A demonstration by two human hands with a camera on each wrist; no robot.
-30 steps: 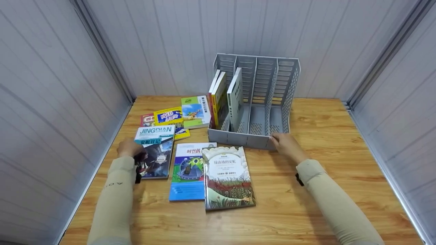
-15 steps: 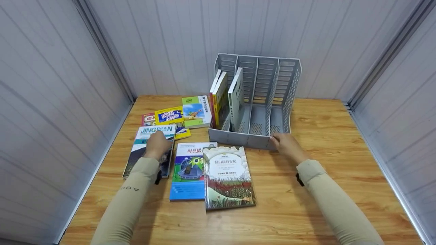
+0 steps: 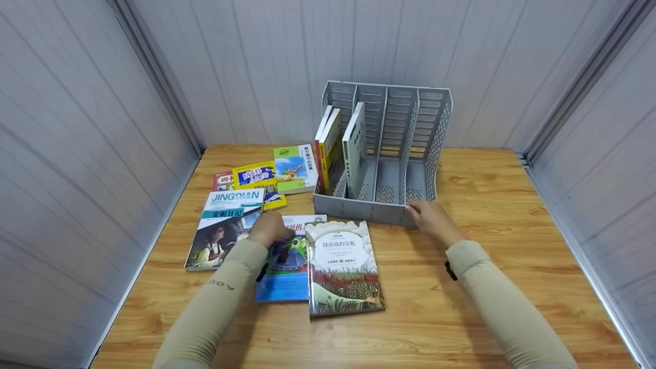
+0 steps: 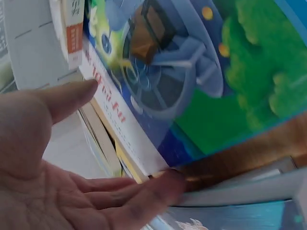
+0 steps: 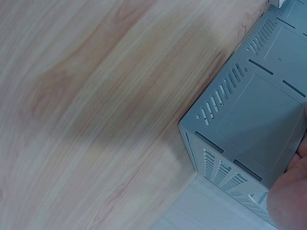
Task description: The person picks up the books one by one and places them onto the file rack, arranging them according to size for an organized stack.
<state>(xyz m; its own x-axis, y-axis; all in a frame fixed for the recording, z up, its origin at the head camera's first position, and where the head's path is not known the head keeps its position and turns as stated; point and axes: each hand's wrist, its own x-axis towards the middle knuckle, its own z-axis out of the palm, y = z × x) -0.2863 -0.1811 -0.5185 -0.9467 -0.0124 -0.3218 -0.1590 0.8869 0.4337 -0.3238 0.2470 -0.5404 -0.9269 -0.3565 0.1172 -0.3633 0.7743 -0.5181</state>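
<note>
In the head view my left hand (image 3: pixel 269 229) reaches over the upper left of a blue-and-white paperback book (image 3: pixel 287 287). Up close in the left wrist view, the thumb (image 4: pixel 72 98) lies over the book's white top edge. The fingers of that hand are spread away from the thumb, near the corner of the book (image 4: pixel 158 91). My right hand (image 3: pixel 434 219) grips the front right corner of a grey file rack (image 3: pixel 359 209). Part of that hand (image 5: pixel 290 196) shows at the edge of the right wrist view, on the rack's wall (image 5: pixel 259 124).
A book with a flowery meadow cover (image 3: pixel 346 277) overlaps the blue one. To the left lie the JINGDIAN book (image 3: pixel 218 230), a yellow book (image 3: pixel 253 174), a pink one (image 3: pixel 222 179) and a green one (image 3: pixel 294 169). Three books, including a pale one (image 3: pixel 354 148), stand in the rack's left compartments.
My left hand has moved right, from the left edge of the JINGDIAN book across it to the blue-and-white book. The JINGDIAN book's lower end has swung left. The right hand stays on the rack.
</note>
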